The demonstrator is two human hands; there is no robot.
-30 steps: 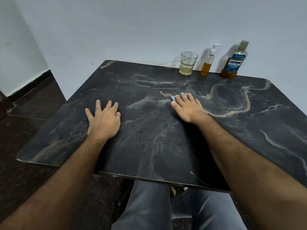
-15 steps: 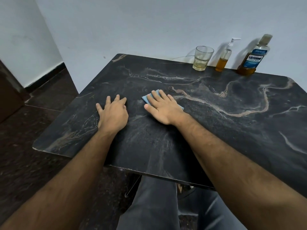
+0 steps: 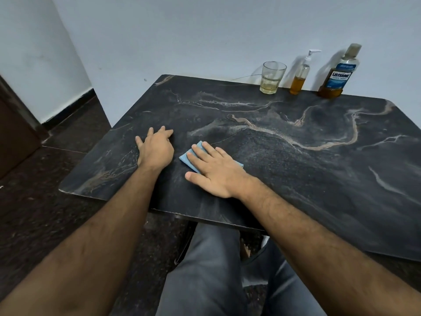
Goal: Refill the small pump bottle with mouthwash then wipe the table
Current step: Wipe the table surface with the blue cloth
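Wiping step, refill looks done: small pump bottle (image 3: 301,75) stands capped at the far edge of the table (image 3: 319,179), between the glass (image 3: 272,77) and the mouthwash bottle (image 3: 337,71), all well apart from the hands. Right hand (image 3: 216,172) lies flat, fingers spread, pressing the blue cloth (image 3: 190,157) onto the tabletop (pressed down, not pinched). Left hand (image 3: 156,148) rests palm-down just beside it, fingers together, holding nothing, bracing.

To do it well: keep the palm flat so the whole cloth stays in contact, overlap the strokes, and steer clear of the three containers at the back (easy to knock over).

Versus the earlier frames: the cloth hand has swept from mid-table toward the person's left and nearer the front edge, now just beside the left hand; the left hand has barely moved; containers unchanged.
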